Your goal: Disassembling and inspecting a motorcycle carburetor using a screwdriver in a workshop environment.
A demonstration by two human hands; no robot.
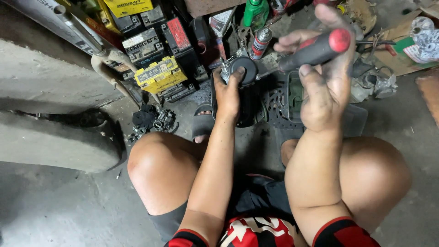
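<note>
My left hand (227, 93) grips a small metal engine part with a round black cap (241, 67), held upright over the floor between my knees. My right hand (325, 77) is closed around the black-and-red handle of a screwdriver (315, 49). Its metal shaft runs left and down, with the tip against the right side of the part. Under the part lies a black drilled brake disc (276, 107), partly hidden by both hands.
Several old vehicle batteries, black and yellow (157, 73), are stacked at the upper left beside a bicycle fork (107, 59). A spray can (260, 43) and a green bottle (255, 11) stand behind the part. Small dark parts (151, 121) lie near my left knee. Cardboard and scrap fill the upper right.
</note>
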